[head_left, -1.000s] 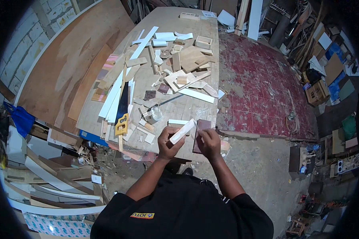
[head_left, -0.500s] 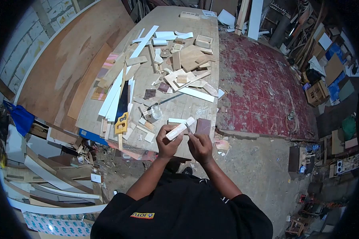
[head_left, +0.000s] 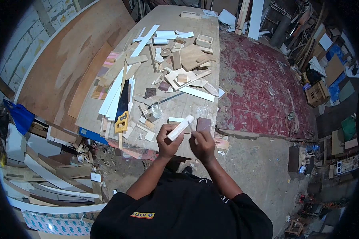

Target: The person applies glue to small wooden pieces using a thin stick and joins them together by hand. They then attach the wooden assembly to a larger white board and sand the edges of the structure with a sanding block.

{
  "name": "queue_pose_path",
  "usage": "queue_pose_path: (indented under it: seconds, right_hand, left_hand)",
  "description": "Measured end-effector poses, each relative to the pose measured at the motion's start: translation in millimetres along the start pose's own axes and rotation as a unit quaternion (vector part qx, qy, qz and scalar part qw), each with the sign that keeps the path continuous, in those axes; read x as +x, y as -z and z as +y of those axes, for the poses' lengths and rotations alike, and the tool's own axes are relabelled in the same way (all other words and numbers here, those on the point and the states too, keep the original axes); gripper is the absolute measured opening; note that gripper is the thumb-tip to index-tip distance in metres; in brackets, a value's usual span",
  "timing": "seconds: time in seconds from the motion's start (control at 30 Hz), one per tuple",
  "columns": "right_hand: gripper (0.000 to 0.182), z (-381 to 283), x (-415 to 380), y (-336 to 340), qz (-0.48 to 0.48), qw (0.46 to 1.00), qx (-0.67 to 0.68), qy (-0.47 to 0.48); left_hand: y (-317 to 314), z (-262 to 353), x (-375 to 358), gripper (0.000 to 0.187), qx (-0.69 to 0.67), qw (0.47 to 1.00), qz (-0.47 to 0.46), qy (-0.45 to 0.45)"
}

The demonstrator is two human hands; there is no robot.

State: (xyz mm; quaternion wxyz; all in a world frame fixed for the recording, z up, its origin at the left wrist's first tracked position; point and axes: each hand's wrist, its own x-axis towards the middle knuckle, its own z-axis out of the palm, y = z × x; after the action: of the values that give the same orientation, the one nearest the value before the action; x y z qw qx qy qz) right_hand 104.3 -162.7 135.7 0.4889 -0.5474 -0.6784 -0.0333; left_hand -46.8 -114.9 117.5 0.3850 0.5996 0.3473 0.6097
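My left hand (head_left: 168,141) is closed around the lower end of a pale wooden block (head_left: 181,127), which slants up to the right above the table's near edge. Fingers curled, my right hand (head_left: 204,146) grips a thin, narrow tool (head_left: 192,128) whose tip is close to the block's right side; motion blurs it, and I cannot tell its exact kind. Just beyond the right hand, a flat brown piece (head_left: 204,124) lies on the table. A clear plastic cup (head_left: 156,111) stands past the left hand. To its left rests a handsaw with a yellow handle (head_left: 122,122).
Wood offcuts (head_left: 193,57), white strips (head_left: 145,41) and a small open wooden box (head_left: 204,41) cover parts of the worktable (head_left: 175,18). A large wooden panel (head_left: 71,59) leans along the left. Red tiled floor (head_left: 255,87) lies to the right, with stacked scrap beyond.
My right hand has shifted slightly right, and the tool's tip has moved from over the block to its right side. The block has tilted a little more upright in my left hand.
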Motion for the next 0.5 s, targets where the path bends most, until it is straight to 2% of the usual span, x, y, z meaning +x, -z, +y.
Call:
queue_pose_path:
  seconds: [0.13,0.33,0.4,0.43,0.47,0.5]
  right_hand:
    - [0.026,-15.0,1.0,8.7,-0.017,0.998,0.058,0.019]
    - [0.021,2.8,10.3,10.6,-0.012,1.000,0.011,-0.016]
    - [0.021,-0.6,7.3,7.6,-0.025,0.999,0.024,-0.015]
    - [0.019,-4.0,5.0,5.9,-0.016,0.995,0.066,-0.072]
    - [0.017,-8.1,2.0,3.8,-0.008,0.986,0.107,-0.128]
    - [0.013,-2.9,-8.9,-9.0,0.015,0.958,0.165,-0.236]
  left_hand:
    - [2.1,-2.8,1.5,0.027,-0.009,1.000,0.015,0.022]
    - [4.1,-4.4,-0.4,0.026,-0.005,1.000,-0.003,0.021]
    - [0.2,-6.4,-2.0,0.022,-0.058,0.989,0.020,0.137]
    - [-2.2,-9.7,-1.9,0.022,-0.058,0.989,0.020,0.137]
    - [-4.6,-13.9,-1.1,0.020,-0.177,0.958,0.061,0.215]
    - [-5.7,-19.0,-1.1,0.018,-0.292,0.907,0.102,0.287]
